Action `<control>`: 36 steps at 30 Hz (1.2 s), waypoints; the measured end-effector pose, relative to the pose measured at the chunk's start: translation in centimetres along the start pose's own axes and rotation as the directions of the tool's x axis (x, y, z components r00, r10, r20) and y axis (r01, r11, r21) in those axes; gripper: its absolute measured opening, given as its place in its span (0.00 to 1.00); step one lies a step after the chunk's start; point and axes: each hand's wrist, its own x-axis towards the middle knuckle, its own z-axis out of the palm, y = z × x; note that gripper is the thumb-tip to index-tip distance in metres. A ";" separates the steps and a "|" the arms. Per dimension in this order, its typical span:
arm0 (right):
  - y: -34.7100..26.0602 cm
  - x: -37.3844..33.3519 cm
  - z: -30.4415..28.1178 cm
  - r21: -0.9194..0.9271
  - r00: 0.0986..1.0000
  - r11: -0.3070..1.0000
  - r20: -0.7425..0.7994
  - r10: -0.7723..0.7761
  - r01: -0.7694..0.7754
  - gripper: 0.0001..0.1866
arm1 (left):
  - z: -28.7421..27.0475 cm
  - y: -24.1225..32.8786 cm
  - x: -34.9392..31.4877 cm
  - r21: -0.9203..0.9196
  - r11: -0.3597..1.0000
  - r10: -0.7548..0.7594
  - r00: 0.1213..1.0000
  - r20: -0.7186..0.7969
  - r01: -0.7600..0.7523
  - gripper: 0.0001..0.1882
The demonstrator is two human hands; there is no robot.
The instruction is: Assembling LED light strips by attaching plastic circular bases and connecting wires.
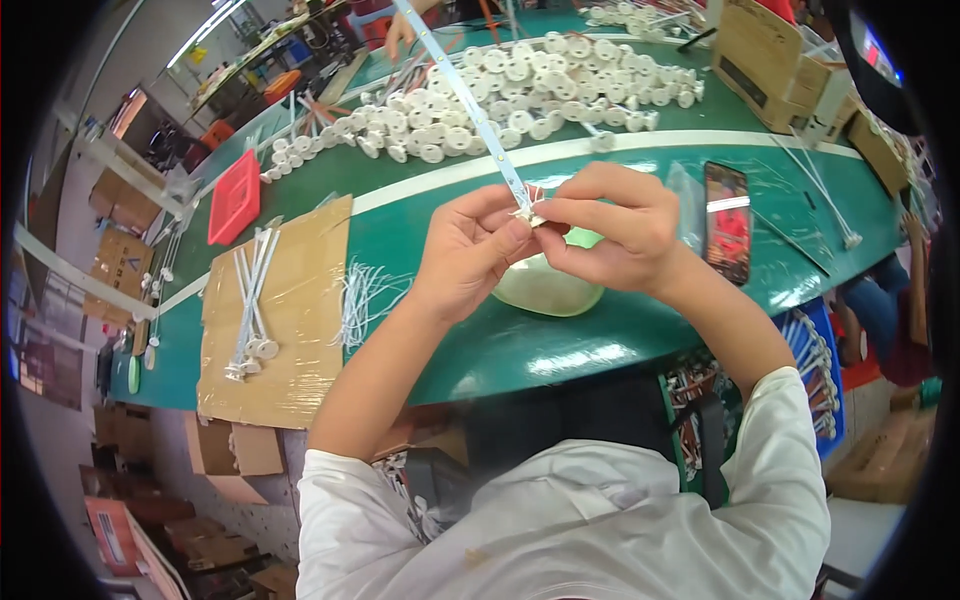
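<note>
A narrow pale LED strip (pixel 465 95), dotted with small yellow squares, rises at a slant toward the upper left. My left hand (pixel 465 255) is closed on its lower end, thumb and fingers pinching around a small whitish end piece. There my right hand (pixel 622 225) is also closed, its fingertips pinching the thin wires (pixel 537 192), whitish and reddish, at the strip's end. The exact contact is partly hidden by the fingers. Just below both hands, a pale green dish (pixel 550 287) rests on the green table (pixel 480 350).
Left of me, several strips (pixel 255 290) lie on a cardboard sheet (pixel 300 360), beside loose white wires (pixel 362 305). A phone (pixel 727 225) lies right. Behind are a pile of white round-ended pieces (pixel 530 75), a red basket (pixel 233 200), a cardboard box (pixel 755 60) and another person's hand (pixel 400 35).
</note>
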 end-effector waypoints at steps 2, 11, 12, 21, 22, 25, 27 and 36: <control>0.9 -0.2 1.7 0.002 1.000 1.000 0.007 -0.006 0.006 0.13 | -1.8 -0.4 -0.1 0.018 1.000 -0.017 1.000 -0.017 0.017 0.18; 3.2 -2.0 2.8 0.207 0.943 0.931 0.211 0.257 -0.300 0.10 | -4.9 -1.6 0.1 -0.133 0.980 -0.154 0.987 -0.051 0.146 0.18; 3.6 -2.0 2.6 0.201 0.947 0.938 0.214 0.238 -0.281 0.10 | -4.9 -1.5 0.2 -0.147 0.978 -0.152 0.988 -0.038 0.145 0.18; 2.9 -2.1 2.2 0.113 0.956 0.949 0.053 0.289 -0.293 0.06 | -2.6 -0.3 1.4 0.065 0.997 -0.034 0.986 -0.162 0.045 0.16; 2.9 -1.7 2.1 0.094 0.945 0.941 -0.013 0.328 -0.325 0.04 | -2.4 0.2 1.6 0.083 0.996 0.038 0.987 -0.156 -0.025 0.15; 3.3 -1.8 0.1 -0.012 0.890 0.911 0.208 0.406 -0.413 0.05 | -0.9 0.6 2.6 0.122 0.983 0.153 0.976 -0.156 -0.134 0.13; 3.0 -2.6 0.2 -0.096 0.798 0.896 0.422 0.430 -0.433 0.06 | -1.9 -0.2 2.9 0.421 0.896 0.258 0.938 -0.230 -0.143 0.14; 3.1 -6.5 2.2 -0.171 0.437 0.909 0.833 0.339 -0.379 0.07 | -4.6 -4.6 1.9 0.647 0.761 0.330 0.885 -0.329 -0.043 0.16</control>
